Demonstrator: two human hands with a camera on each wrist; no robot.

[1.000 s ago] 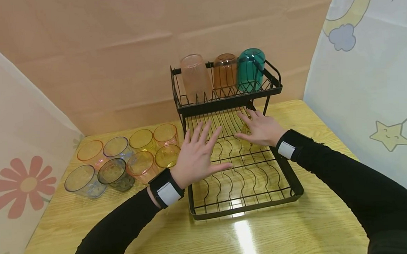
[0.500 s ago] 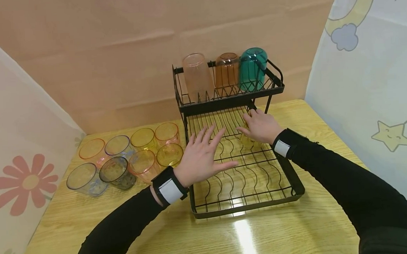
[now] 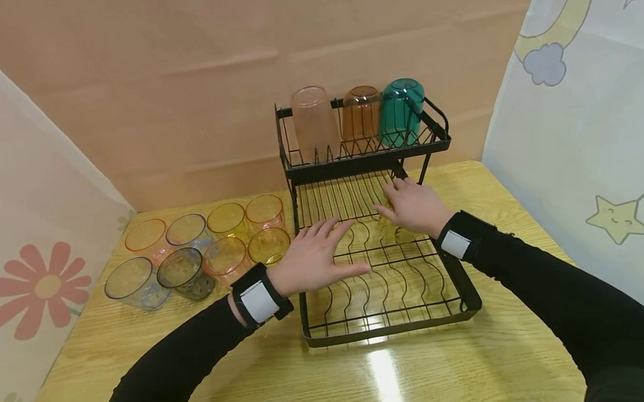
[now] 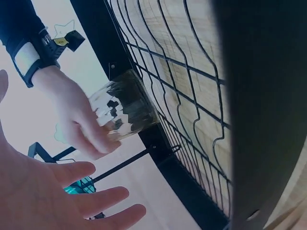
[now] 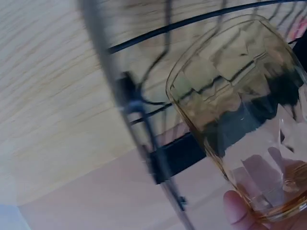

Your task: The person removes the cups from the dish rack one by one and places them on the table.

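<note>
A black two-tier wire dish rack point(image 3: 468, 290) stands on the yellow wooden table. My right hand point(image 3: 415, 208) grips a small clear yellowish cup point(image 3: 390, 229) over the back right of the lower tier. In the left wrist view the cup point(image 4: 125, 108) is held mouth toward the wires by the right hand point(image 4: 72, 115). In the right wrist view the cup point(image 5: 244, 124) shows close up, a fingertip at its base. My left hand point(image 3: 315, 256) is flat, fingers spread, low over the lower tier's left side and holding nothing; whether it touches the wires is unclear.
On the upper tier point(image 3: 363, 157) stand three upside-down cups: pink point(image 3: 314, 122), brown point(image 3: 359, 118) and teal point(image 3: 400, 110). Several coloured cups point(image 3: 194, 251) stand upright left of the rack. Patterned cloth screens close in the left and right sides.
My left hand has dropped lower and flatter toward the lower tier's wires. The right hand with the cup has hardly shifted.
</note>
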